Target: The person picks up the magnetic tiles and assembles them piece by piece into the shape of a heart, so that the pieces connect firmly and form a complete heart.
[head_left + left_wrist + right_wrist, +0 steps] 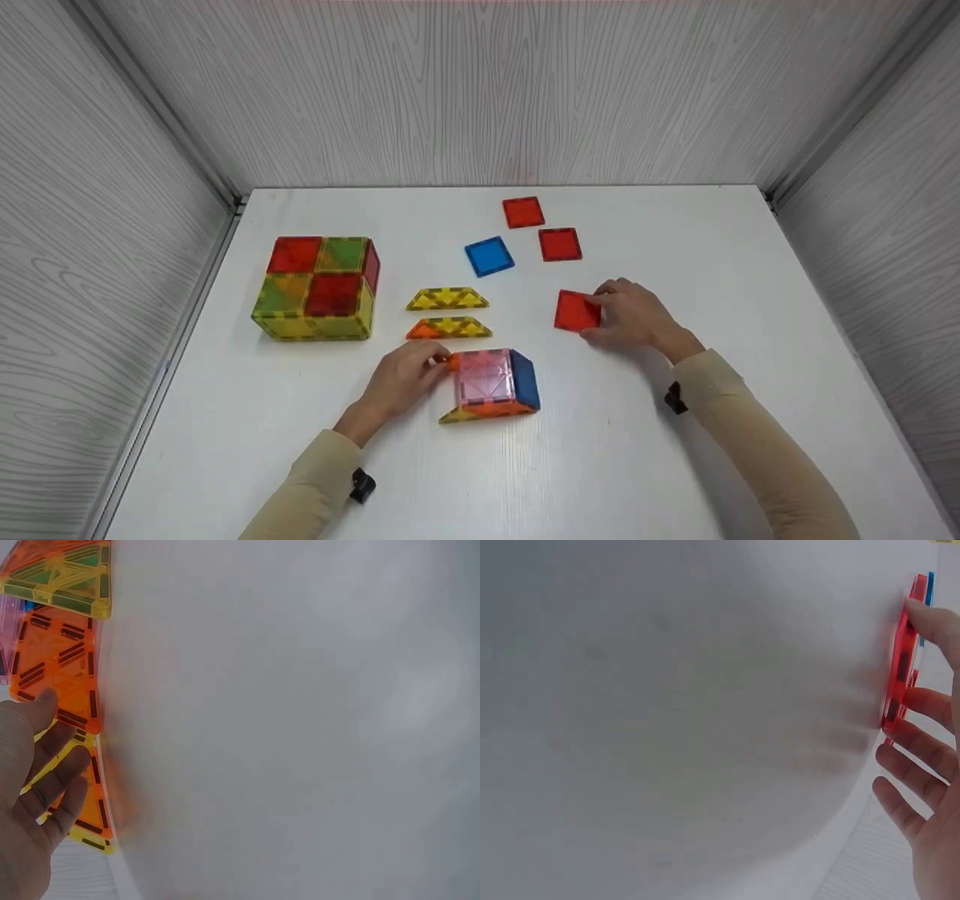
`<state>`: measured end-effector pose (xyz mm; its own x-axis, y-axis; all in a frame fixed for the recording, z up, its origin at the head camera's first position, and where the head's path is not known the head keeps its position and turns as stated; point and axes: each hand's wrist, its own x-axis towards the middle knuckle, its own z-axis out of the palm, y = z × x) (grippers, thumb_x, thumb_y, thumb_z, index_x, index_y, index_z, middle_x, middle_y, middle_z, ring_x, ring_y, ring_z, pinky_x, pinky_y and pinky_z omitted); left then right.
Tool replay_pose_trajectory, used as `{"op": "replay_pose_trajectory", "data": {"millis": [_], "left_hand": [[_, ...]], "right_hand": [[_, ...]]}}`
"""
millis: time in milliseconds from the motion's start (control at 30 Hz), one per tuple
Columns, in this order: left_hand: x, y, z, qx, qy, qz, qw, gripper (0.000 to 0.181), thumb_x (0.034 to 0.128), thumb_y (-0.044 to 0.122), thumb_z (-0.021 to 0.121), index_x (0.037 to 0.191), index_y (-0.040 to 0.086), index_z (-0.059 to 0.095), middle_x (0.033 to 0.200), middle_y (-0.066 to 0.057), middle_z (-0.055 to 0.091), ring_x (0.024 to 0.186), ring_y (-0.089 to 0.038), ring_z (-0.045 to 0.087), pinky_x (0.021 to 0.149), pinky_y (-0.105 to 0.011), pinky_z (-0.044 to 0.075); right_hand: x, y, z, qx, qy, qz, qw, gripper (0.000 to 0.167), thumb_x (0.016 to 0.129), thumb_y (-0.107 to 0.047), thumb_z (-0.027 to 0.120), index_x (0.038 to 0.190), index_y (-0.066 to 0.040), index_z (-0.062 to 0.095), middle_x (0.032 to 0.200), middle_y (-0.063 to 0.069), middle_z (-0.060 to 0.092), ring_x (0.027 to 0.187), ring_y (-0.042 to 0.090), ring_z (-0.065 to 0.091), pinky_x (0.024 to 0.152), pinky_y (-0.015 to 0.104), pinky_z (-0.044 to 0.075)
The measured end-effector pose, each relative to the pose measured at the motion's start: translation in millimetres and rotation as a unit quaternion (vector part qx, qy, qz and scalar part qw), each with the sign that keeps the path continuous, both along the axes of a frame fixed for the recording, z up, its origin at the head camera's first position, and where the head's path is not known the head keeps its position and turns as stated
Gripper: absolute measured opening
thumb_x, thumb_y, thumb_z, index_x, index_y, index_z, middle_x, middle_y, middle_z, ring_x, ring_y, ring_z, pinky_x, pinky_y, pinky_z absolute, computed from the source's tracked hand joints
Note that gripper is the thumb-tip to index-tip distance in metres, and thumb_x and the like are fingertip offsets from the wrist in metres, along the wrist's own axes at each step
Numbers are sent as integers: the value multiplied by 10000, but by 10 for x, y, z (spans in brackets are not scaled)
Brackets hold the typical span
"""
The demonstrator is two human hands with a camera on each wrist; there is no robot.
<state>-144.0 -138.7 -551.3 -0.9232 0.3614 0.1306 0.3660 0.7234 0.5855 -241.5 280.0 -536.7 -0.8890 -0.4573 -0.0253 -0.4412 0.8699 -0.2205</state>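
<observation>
Near the middle front of the table stands a small magnetic-tile block [486, 377] with a pink top and a blue right side. My left hand [405, 377] pinches its back-left corner at an orange magnetic tile [56, 660], thumb on the tile's face. A yellow tile flares out at the block's front left. Farther right, my right hand [630, 315] holds a red square magnetic tile [574, 310] by its edges, thumb on the near side. In the right wrist view that tile [901, 664] shows edge-on, the other fingers spread behind it.
A larger tile block [319, 289] in red, green and yellow stands at the left. Two trapezoid strips, one yellow [448, 298] and one orange-yellow [450, 328], lie between the blocks. Behind are a blue square [490, 256] and two red squares [560, 244]. Panels wall the table.
</observation>
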Motion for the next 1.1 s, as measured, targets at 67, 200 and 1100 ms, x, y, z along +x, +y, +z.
{"op": "replay_pose_trajectory", "data": {"millis": [67,200,1100], "left_hand": [[2,-4,1,-37,58,-8,10000,141,996,213,741,1127,163,738,1104,-5,761,990,-164,688,917,-373,622],[30,-18,42,-68,401,-59,9992,232,987,255,755,1199,163,733,1157,-11,755,1055,-172,697,932,-366,624],[-63,771,776,-301,211,-1119,9930,843,825,631,814,1481,153,584,1345,-69,572,1284,-217,545,1016,-415,582]], "right_hand": [[54,-9,13,-80,-17,-17,10000,647,867,-493,822,1384,-122,706,1283,130,688,1177,313,623,1010,510,574],[171,-31,86,-331,195,150,9991,628,854,-490,828,1352,-121,729,1262,130,689,1170,298,628,992,498,592],[742,-698,685,-1454,2195,2085,9419,696,735,-532,888,1311,-168,745,1178,65,730,1067,221,683,825,383,648]]}}
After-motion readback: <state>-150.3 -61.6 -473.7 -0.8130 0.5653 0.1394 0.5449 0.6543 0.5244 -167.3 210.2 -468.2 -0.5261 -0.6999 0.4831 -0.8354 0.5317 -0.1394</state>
